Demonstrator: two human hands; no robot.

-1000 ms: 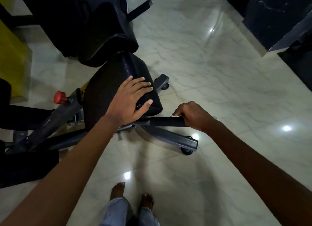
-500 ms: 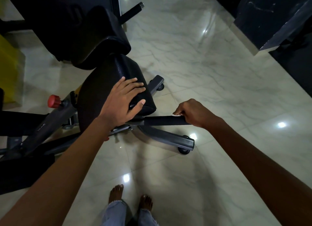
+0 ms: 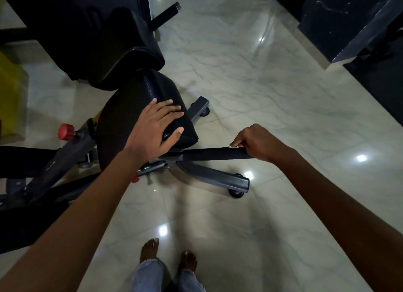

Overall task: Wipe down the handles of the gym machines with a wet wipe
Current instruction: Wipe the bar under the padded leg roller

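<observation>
A black foam-covered handle [image 3: 213,154] sticks out to the right from under the machine's black padded seat [image 3: 135,108]. My right hand [image 3: 259,142] grips the handle's outer end, and a sliver of a white wet wipe [image 3: 233,146] shows under its fingers. My left hand [image 3: 156,128] rests flat on the seat's front corner with straight fingers, thumb over the edge. A second black handle [image 3: 166,13] pokes out at the far side of the machine.
The machine's grey base legs [image 3: 218,178] with small wheels spread over the pale marble floor [image 3: 250,84]. A red knob [image 3: 65,131] sits on the frame at left. A dark machine [image 3: 349,30] stands at the upper right. My bare feet [image 3: 168,256] are below.
My right hand has slid outward along the handle toward its free end, baring more of the black foam. My left hand stays on the seat.
</observation>
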